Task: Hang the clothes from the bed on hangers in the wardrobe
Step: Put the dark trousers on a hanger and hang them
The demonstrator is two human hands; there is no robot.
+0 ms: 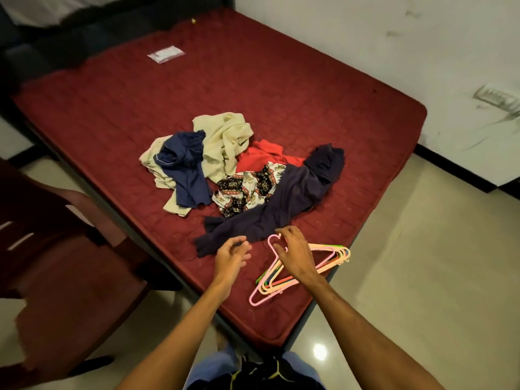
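Note:
A pile of clothes lies on the dark red mattress (253,80): a cream garment (225,139), a blue garment (185,170), a red one (261,156), a patterned one (247,187) and a long dark navy garment (284,209). A stack of coloured plastic hangers (323,260) lies near the bed's front corner. My right hand (295,254) is over the hangers, its fingers at the hook of the pink hanger (271,243). My left hand (232,257) hovers with loosely curled fingers just before the navy garment's near end, holding nothing.
A dark red wooden chair (64,249) stands left of the bed. A white wall (394,38) runs behind the bed at right, with tiled floor (422,277) beside it. A small white packet (166,54) lies far up the mattress. No wardrobe is in view.

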